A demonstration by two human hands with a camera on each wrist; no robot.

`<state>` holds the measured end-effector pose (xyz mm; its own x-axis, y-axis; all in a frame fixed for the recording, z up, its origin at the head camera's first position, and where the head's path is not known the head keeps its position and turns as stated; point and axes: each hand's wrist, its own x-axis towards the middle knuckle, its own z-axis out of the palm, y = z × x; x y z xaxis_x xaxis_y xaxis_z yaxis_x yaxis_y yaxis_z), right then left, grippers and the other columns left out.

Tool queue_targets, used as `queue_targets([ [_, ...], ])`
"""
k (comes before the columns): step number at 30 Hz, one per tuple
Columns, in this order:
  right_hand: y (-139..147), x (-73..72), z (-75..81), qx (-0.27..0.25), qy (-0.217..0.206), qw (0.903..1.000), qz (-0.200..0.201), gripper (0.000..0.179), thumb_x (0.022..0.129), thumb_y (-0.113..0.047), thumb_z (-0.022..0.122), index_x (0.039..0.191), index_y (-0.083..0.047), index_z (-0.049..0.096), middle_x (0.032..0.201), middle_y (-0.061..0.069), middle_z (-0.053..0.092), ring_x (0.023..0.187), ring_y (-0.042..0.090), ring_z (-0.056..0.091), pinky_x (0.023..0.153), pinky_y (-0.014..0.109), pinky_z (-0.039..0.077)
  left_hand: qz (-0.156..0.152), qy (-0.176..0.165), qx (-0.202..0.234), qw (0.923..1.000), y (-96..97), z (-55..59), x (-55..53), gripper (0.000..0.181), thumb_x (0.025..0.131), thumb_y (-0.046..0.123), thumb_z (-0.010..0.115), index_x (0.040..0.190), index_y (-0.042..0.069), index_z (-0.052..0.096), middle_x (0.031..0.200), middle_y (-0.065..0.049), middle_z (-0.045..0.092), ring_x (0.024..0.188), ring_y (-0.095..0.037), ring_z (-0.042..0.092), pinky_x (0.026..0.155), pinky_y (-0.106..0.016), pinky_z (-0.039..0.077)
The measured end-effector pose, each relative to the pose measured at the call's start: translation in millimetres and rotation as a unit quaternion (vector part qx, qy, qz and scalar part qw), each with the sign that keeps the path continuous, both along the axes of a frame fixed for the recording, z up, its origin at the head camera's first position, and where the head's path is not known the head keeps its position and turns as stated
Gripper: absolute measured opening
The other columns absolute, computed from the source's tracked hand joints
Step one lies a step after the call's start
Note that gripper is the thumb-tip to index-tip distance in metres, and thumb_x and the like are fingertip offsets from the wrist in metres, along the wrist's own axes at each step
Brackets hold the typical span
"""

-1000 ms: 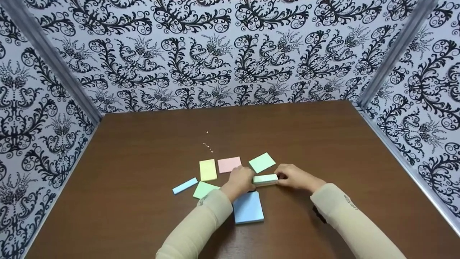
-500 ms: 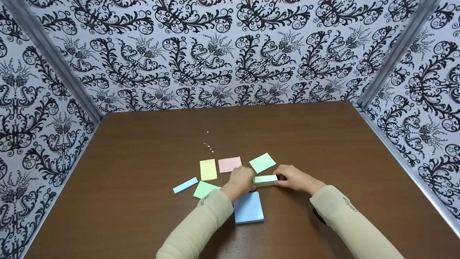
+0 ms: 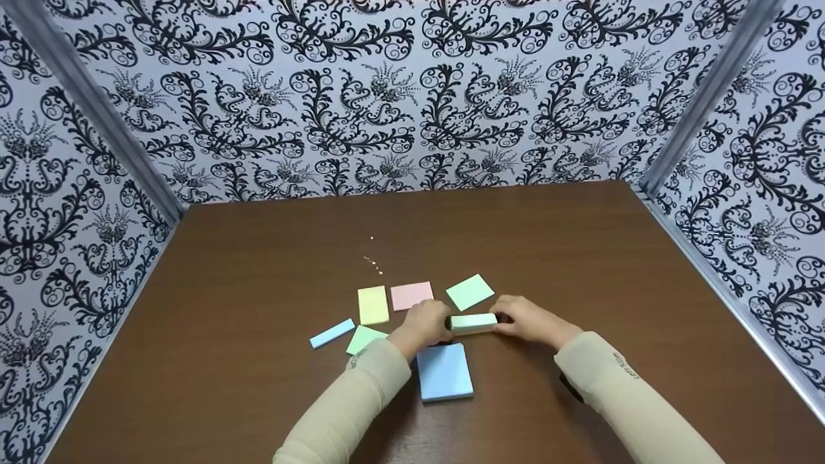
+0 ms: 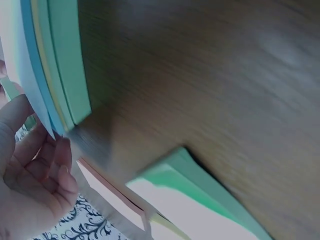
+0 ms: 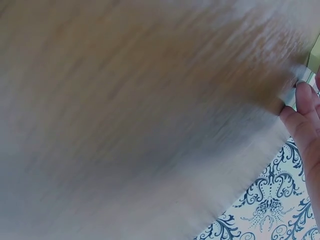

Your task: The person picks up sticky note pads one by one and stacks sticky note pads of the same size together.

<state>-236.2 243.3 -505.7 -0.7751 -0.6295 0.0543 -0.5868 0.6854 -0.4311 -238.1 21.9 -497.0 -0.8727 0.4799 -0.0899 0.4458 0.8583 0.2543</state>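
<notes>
A stack of sticky note pads (image 3: 474, 323) stands on edge between my hands, touching or just above the table. The left wrist view shows blue, yellow and green layers in the stack (image 4: 65, 70). My left hand (image 3: 427, 321) holds its left end with curled fingers. My right hand (image 3: 527, 318) pinches the right end between thumb and fingers; the right wrist view catches only those fingers (image 5: 302, 117) and a sliver of the pads. Just in front of the stack lies a larger square blue note pad (image 3: 445, 372), partly behind my left wrist.
Around the left hand lie a yellow pad (image 3: 373, 305), a pink pad (image 3: 411, 295), a green pad (image 3: 365, 338) and a narrow blue pad (image 3: 332, 334). Another green pad (image 3: 470, 292) sits behind the stack. White crumbs (image 3: 374, 263) dot the brown table (image 3: 258, 258). Patterned walls (image 3: 361, 96) enclose it.
My left hand has shifted slightly left, and the stack with it. My right hand has stayed almost still at the stack's right end. The loose pads have not moved.
</notes>
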Motion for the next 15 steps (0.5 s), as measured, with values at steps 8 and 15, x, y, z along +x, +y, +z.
queue_targets([
  [8,-1,1.8,2.5,0.005,-0.035,0.9992,-0.021,0.026,0.084,-0.014,0.065,0.105,0.000,0.060,0.091,0.004,0.055,0.077,0.013,0.051,0.067,0.029,0.045,-0.015,-0.031,0.058,0.9977,-11.2,-1.1,0.9,0.009,0.079,0.020,0.071,0.078,0.012,0.068,0.074,0.003,0.063,0.066,-0.008,0.049,0.063,-0.025,0.045],
  [15,3,0.3,3.4,-0.003,-0.058,0.9979,-0.027,0.027,0.084,-0.011,0.064,0.107,0.001,0.059,0.094,0.005,0.055,0.082,0.016,0.054,0.071,0.032,0.047,-0.024,-0.030,0.058,0.9976,-14.0,-0.2,3.1,0.004,0.079,0.016,0.071,0.076,0.014,0.072,0.072,0.004,0.066,0.061,-0.006,0.052,0.058,-0.021,0.045],
])
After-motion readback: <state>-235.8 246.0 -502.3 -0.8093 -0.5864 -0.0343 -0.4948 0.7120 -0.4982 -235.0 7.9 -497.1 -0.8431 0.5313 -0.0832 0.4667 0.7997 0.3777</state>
